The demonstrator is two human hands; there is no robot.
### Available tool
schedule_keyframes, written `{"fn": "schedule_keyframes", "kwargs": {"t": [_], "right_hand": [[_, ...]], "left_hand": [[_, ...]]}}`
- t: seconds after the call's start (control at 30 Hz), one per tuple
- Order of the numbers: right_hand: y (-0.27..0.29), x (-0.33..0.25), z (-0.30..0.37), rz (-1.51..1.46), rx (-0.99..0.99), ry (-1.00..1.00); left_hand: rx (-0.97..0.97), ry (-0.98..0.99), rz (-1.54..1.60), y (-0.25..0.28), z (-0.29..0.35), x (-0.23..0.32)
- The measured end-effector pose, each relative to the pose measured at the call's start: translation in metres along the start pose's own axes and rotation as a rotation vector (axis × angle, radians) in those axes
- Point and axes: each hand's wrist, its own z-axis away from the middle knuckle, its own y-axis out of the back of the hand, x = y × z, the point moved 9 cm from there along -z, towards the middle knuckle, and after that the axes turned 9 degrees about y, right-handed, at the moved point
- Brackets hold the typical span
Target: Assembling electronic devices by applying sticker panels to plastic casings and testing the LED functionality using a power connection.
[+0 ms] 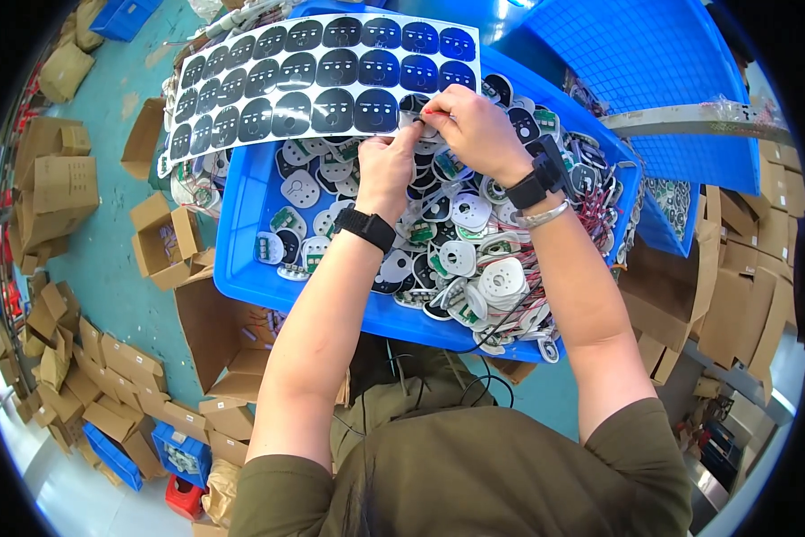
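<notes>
A white sheet of black rounded stickers (pixel 335 67), laid out in rows, lies tilted over the far left part of a blue plastic bin (pixel 232 242). My left hand (pixel 389 170) is closed at the sheet's near right corner, thumb and finger pinching its edge. Right beside it my right hand (pixel 474 125) is also closed, its thumb and forefinger meeting the left fingertips at a black sticker on that corner. How far this sticker is lifted is hidden by the fingers. Below both hands the bin holds a heap of white and black rounded plastic discs (pixel 470 212), green circuit boards and red wires.
A blue grid-patterned crate (pixel 644 63) stands at the far right, beside a metal bar (pixel 698 121). Open cardboard boxes (pixel 219 331) surround the bin on both sides. A thin black cable (pixel 501 380) hangs near my waist. Green floor (pixel 138 89) shows at the left.
</notes>
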Motion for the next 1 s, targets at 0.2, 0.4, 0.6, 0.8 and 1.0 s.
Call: {"fn": "schedule_keyframes", "kwargs": {"t": [0.2, 0.4, 0.6, 0.8, 1.0], "right_hand": [[-0.011, 0.027, 0.005, -0.688, -0.106, -0.352], [0.05, 0.014, 0.005, -1.074, -0.003, -0.277], [0.074, -0.037, 0.028, -1.004, 0.032, -0.206], [0.086, -0.136, 0.058, -0.621, -0.036, -0.016], [0.084, -0.202, 0.081, -0.626, 0.069, 0.076]], "left_hand": [[0.0, -0.032, -0.009, 0.002, 0.002, 0.001], [0.096, 0.109, -0.132, 0.024, -0.002, -0.009], [-0.055, 0.399, 0.162, 0.018, 0.048, -0.036], [-0.271, 0.12, 0.348, 0.012, 0.138, 0.04], [-0.345, 0.002, 0.513, 0.022, 0.203, 0.065]]}}
